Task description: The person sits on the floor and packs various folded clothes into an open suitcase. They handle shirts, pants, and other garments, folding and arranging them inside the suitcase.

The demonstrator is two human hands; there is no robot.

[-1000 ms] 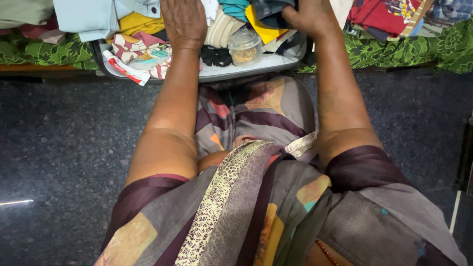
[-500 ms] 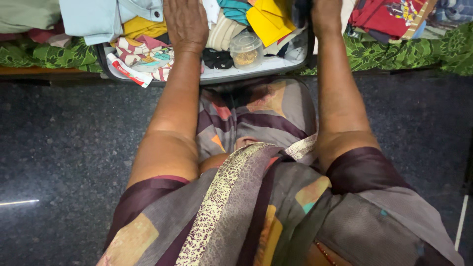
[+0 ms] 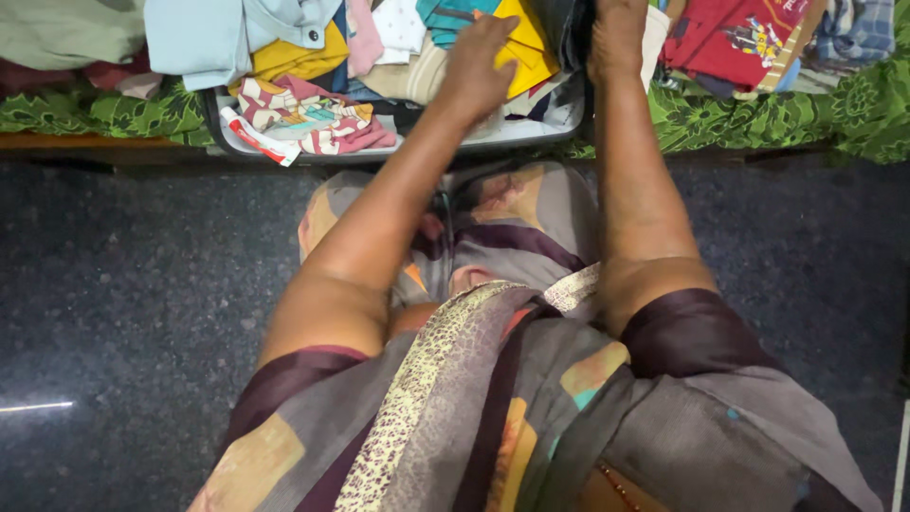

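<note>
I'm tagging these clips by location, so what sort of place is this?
Probably a bedroom at home. An open suitcase stuffed with folded clothes lies on a green leaf-print bedsheet over a low bed, above a dark speckled stone floor. The left hand rests on the clothes.

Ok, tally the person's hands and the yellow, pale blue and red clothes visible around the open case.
Hands: 2, the left hand and the right hand
Yellow garments: 2, yellow cloth and mustard garment
Pale blue garments: 1, pale blue shirt
Red garments: 1, red printed cloth
Total: 6
</note>
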